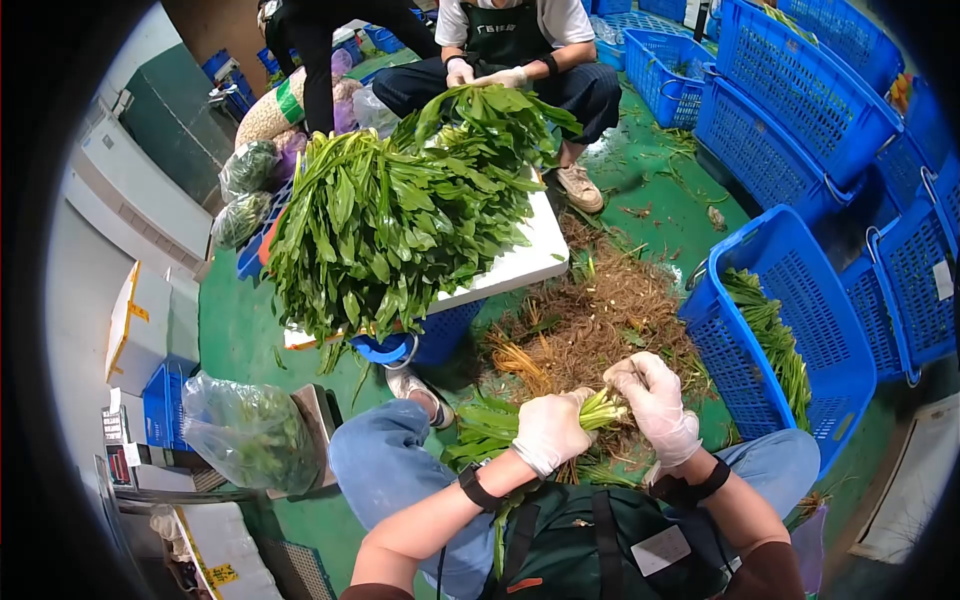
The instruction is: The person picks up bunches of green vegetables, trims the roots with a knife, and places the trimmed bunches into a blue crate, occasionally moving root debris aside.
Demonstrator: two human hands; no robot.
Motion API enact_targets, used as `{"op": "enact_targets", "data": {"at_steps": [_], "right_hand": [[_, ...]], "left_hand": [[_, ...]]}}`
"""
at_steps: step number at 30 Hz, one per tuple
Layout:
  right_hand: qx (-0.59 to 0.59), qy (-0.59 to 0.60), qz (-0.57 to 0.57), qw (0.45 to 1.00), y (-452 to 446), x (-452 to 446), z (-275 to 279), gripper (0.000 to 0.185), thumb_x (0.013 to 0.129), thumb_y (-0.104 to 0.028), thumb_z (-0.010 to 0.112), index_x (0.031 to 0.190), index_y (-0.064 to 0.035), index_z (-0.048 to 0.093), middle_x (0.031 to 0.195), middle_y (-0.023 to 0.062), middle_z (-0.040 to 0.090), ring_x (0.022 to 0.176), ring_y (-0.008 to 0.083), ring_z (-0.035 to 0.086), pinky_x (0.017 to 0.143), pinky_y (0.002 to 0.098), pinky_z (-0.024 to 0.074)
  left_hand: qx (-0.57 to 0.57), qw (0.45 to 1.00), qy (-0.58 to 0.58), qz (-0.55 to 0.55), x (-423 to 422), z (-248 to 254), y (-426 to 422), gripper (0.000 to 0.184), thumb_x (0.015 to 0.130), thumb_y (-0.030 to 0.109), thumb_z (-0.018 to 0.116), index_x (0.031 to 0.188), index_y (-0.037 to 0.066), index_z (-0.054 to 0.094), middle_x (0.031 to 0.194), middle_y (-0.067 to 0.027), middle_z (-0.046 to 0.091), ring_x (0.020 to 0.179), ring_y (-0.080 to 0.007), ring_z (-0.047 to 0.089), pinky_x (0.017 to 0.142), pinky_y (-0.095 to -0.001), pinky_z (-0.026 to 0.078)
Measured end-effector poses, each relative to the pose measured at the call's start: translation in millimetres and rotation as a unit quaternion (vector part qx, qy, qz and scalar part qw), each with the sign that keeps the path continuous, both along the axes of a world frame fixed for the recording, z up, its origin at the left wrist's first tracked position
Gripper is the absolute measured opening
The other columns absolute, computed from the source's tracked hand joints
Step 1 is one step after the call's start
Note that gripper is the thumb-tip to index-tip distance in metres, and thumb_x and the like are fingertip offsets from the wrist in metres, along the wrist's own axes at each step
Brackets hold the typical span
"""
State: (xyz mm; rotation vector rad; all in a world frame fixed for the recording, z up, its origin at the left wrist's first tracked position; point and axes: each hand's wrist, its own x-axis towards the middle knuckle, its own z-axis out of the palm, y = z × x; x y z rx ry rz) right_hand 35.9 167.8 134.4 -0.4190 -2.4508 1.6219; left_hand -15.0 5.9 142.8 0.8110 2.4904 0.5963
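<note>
In my gloved left hand [553,434] is a bunch of long-leaved greens [487,428], gripped round the pale stems. Its leaves trail off to the left over my lap, and the cut or root ends point right. My gloved right hand [660,408] is closed at those stem ends, fingertips curled in; what it pinches is hidden. Beneath both hands lies a heap of brown roots and trimmings [600,318] on the green floor. Ahead, a big pile of the same greens [390,215] covers most of a white board [530,258].
To my right stands a blue basket [715,325] with greens inside. More blue crates [800,90] are stacked behind it. A filled plastic bag [245,432] rests on the left. Across the board sits a gloved co-worker [515,40] handling greens; another person stands behind.
</note>
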Motion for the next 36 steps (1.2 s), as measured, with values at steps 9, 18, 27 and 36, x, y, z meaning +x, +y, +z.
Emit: {"op": "enact_targets", "data": {"at_steps": [9, 18, 27, 36], "right_hand": [[-0.215, -0.12, 0.208, 0.947, 27.9, 3.1, 12.1, 0.053, 0.097, -0.03, 0.054, 0.145, -0.0102, 0.042, 0.071, -0.0076, 0.042, 0.066, 0.0044, 0.038, 0.064, 0.0207, 0.0358], [-0.231, -0.117, 0.237, 0.936, 22.2, -0.9, 5.7, 0.041, 0.095, -0.021, 0.057, 0.134, -0.0084, 0.056, 0.091, -0.0075, 0.062, 0.072, 0.0004, 0.045, 0.066, 0.0178, 0.0394], [-0.242, -0.115, -0.039, 0.963, 77.6, -6.5, -51.7, 0.043, 0.095, -0.024, 0.056, 0.135, -0.0081, 0.054, 0.067, -0.0079, 0.051, 0.056, 0.0034, 0.043, 0.053, 0.02, 0.0363], [-0.166, -0.058, 0.227, 0.958, 15.4, 4.4, 22.2, 0.059, 0.09, -0.021, 0.059, 0.145, -0.0089, 0.042, 0.072, -0.0065, 0.053, 0.066, 0.005, 0.046, 0.066, 0.0229, 0.0417]], "left_hand": [[0.032, 0.997, 0.015, 0.065, -3.5, -14.3, -9.7, 0.052, 0.072, 0.03, 0.074, 0.118, 0.011, 0.06, 0.083, -0.016, 0.069, 0.078, -0.0336, 0.068, 0.069, -0.0423, 0.054], [0.034, 0.996, 0.065, 0.052, 3.0, -22.3, -5.7, 0.025, 0.076, 0.025, 0.067, 0.095, 0.009, 0.062, 0.078, -0.0139, 0.068, 0.074, -0.0337, 0.067, 0.065, -0.043, 0.053], [0.066, 0.991, 0.074, 0.092, -5.8, -11.2, -17.9, 0.04, 0.076, 0.036, 0.068, 0.11, 0.015, 0.061, 0.08, -0.0149, 0.068, 0.078, -0.0328, 0.068, 0.068, -0.0427, 0.053], [0.103, 0.986, -0.046, 0.125, -9.5, -16.3, -15.8, 0.035, 0.077, 0.032, 0.069, 0.104, 0.013, 0.06, 0.083, -0.0163, 0.068, 0.084, -0.0356, 0.066, 0.073, -0.0453, 0.052]]}}
